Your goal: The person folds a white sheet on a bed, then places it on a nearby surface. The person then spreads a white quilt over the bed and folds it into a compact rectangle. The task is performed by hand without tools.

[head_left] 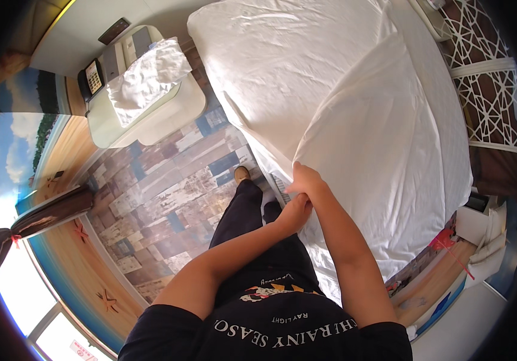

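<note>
A white bed sheet [367, 132] is spread over the bed, with one fold running diagonally from the far side toward my hands. At the bed's near left edge my right hand [307, 182] is closed on the gathered edge of the sheet. Just below it, almost touching, my left hand [295, 213] is closed too, its fingers curled in at the hanging sheet edge. What lies inside the left fingers is mostly hidden. Below the hands, a strip of the bed's side shows beside my leg.
Left of the bed stands a pale rounded table [189, 108] with crumpled white cloth [150, 77] on it and a dark telephone [92, 79] beside it. A white lattice screen [490, 102] borders the right side. Patchwork plank flooring [174, 198] runs between bed and painted wall; a curtain [54, 212] hangs left.
</note>
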{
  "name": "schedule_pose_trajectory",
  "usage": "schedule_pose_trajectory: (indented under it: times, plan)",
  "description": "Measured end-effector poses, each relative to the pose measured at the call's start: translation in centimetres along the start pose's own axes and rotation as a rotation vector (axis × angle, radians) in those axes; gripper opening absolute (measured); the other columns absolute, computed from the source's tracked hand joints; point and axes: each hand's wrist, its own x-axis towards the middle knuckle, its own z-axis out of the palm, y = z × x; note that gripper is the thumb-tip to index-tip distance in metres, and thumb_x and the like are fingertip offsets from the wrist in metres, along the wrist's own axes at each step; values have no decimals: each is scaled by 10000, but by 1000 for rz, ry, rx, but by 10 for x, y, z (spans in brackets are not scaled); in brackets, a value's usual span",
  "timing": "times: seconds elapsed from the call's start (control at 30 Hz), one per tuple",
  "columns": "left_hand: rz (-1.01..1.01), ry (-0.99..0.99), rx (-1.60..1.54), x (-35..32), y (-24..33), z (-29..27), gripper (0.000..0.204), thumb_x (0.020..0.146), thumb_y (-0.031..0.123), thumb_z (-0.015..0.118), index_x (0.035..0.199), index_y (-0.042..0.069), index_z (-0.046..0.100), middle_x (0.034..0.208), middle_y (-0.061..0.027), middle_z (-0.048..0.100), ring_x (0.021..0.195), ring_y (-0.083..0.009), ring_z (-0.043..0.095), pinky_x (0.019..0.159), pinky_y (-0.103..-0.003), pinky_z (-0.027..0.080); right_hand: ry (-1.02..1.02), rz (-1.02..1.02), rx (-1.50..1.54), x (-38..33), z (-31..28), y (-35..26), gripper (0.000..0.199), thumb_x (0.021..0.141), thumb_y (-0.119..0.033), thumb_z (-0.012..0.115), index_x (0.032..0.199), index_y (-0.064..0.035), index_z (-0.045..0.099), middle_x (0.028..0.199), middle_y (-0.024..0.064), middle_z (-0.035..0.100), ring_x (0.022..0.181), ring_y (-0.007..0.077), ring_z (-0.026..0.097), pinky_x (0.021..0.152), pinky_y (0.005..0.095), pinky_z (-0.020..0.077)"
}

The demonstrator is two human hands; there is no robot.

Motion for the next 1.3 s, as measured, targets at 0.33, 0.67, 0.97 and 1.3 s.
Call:
schedule_pose_trajectory:
  times: [0.33,0.67,0.97,1.3]
  plan:
    - [-595,361,-680,54,-63,-59,222,936,123,453,1124,8,419,947,-132,565,764,-205,602,673,-302,521,399,22,228,-11,5,-19,171,910,-184,472,893,-30,543,806,238,602,783,433,577,668,503,449]
    - [-794,443,-1310,135,-111,-114,247,971,197,430,1120,20,518,1049,-114,597,969,-263,587,915,-389,472,315,-110,347,-33,-12,-42,169,903,-183,499,888,-25,558,805,239,586,789,428,571,647,475,447]
    - [-716,840,-1413,174,-93,-186,456,996,332,355,1316,9,394,1276,-125,510,1157,-293,508,980,-422,431,186,-294,416,-35,-33,-37,160,882,-168,507,831,-17,519,764,212,558,734,419,545,616,447,432]
    - [-168,988,-361,165,61,-204,293,989,290,418,920,23,517,802,-34,505,727,-123,449,667,-272,413,-47,-274,504,-11,-69,-22,317,935,-263,454,1168,-47,470,903,260,605,859,439,574,737,470,451]
